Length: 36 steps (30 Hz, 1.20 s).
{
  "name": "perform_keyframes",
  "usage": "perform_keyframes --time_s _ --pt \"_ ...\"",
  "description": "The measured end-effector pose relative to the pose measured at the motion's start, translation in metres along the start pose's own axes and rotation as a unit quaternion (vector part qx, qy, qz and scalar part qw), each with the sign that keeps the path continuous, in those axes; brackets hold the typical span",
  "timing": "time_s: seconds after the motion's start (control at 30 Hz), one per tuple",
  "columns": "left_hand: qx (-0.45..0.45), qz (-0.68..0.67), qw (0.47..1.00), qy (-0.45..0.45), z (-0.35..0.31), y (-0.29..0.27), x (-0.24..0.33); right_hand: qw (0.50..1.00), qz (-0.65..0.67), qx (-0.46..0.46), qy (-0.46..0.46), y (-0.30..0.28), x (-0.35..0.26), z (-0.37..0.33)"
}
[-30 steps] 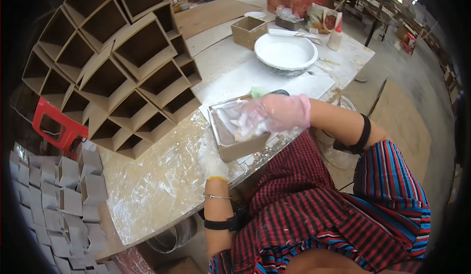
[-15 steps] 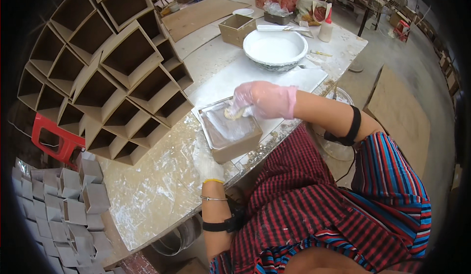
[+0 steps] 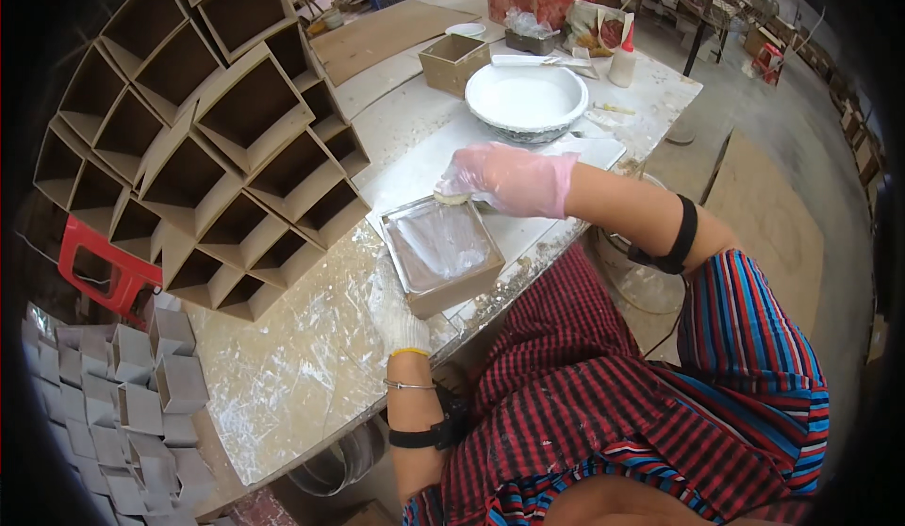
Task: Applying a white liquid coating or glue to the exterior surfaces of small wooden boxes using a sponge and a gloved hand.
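A small square brown box (image 3: 452,290) stands near the table's front edge, with white wet smears on its recessed top face (image 3: 438,243). Along its left side lies my left hand (image 3: 394,311) in a white knit glove, gripping the box; the fingertips are partly hidden. My right hand (image 3: 509,179) wears a thin pinkish plastic glove. Its fingers are closed on a small pale sponge (image 3: 452,198) at the far rim of the box. Beyond it sits a wide basin (image 3: 526,95) of white liquid.
Stacked brown boxes (image 3: 236,177) rise on the left, above a red plastic stool (image 3: 108,267) and several grey boxes (image 3: 151,408). Another brown box (image 3: 452,64), a white bottle with a red tip (image 3: 622,64) and a brush (image 3: 615,108) are at the back of the table (image 3: 283,375).
My right hand has drawn the sponge back from over the smeared face to the box's far rim, uncovering more of the white smears. My left hand stays at the box's side.
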<state>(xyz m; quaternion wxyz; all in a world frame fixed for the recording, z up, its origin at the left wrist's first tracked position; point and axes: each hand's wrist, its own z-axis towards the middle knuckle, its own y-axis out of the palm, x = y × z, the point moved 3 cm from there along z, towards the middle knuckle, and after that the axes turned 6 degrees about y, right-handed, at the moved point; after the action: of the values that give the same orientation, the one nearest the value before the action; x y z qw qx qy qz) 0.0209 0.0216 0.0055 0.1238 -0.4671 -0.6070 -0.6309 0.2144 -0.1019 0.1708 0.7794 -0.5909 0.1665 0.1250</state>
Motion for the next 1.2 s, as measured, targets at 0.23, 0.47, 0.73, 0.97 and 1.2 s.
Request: perform_keyframes --time_s 0.23,0.47,0.73,0.97,1.2 --pt "0.005 -0.024 1.000 -0.014 -0.006 0.006 0.003 0.996 -0.072 -0.055 -0.005 -0.029 -0.019 -0.006" --pt "0.011 0.001 1.000 -0.004 -0.001 0.001 -0.004 0.941 -0.329 -0.066 -0.037 0.002 -0.027 0.012" --pt "0.006 0.072 0.996 0.043 -0.004 0.007 0.004 0.926 -0.343 -0.143 -0.071 -0.011 -0.042 0.018" --pt "-0.028 0.109 0.993 0.042 -0.035 0.042 0.022 0.944 -0.276 -0.182 0.023 -0.018 -0.063 -0.031" --pt "-0.012 0.049 0.997 0.061 -0.026 0.013 0.010 0.971 -0.136 -0.176 -0.091 -0.014 -0.045 -0.043"
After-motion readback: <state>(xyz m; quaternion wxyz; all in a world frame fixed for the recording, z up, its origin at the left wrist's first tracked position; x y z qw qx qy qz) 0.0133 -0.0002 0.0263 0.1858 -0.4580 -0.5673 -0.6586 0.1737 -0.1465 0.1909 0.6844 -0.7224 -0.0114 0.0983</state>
